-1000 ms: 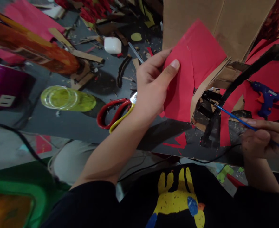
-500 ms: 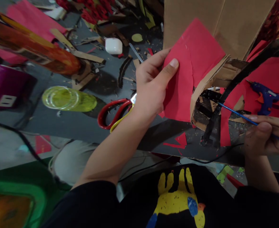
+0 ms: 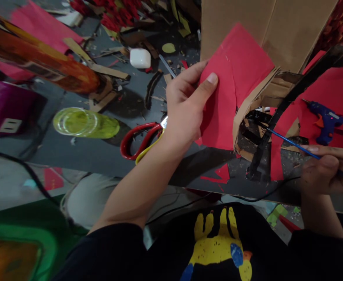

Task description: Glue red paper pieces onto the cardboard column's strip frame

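Observation:
My left hand (image 3: 189,101) grips the left side of a cardboard piece faced with red paper (image 3: 241,70), thumb on the red face. Bare cardboard and black-painted strips (image 3: 287,99) form a frame on its right side. In my right hand (image 3: 326,169) is a thin paintbrush (image 3: 296,144) with a blue handle. Its dark tip reaches in among the black strips; whether the bristles touch them I cannot make out. Red-and-yellow-handled scissors (image 3: 140,142) lie beside my left wrist, their blades partly hidden behind the hand.
A blue glue gun (image 3: 325,121) rests on red paper at the right. At left are a jar of yellow-green liquid (image 3: 85,123), a purple box (image 3: 6,107) and an orange-brown cylinder (image 3: 51,64). A white case (image 3: 140,58) lies among scraps. A tall cardboard panel (image 3: 236,21) stands behind.
The brush and my right hand have shifted very slightly right and down. The red-faced piece has tilted a little in my left hand, which keeps its grip.

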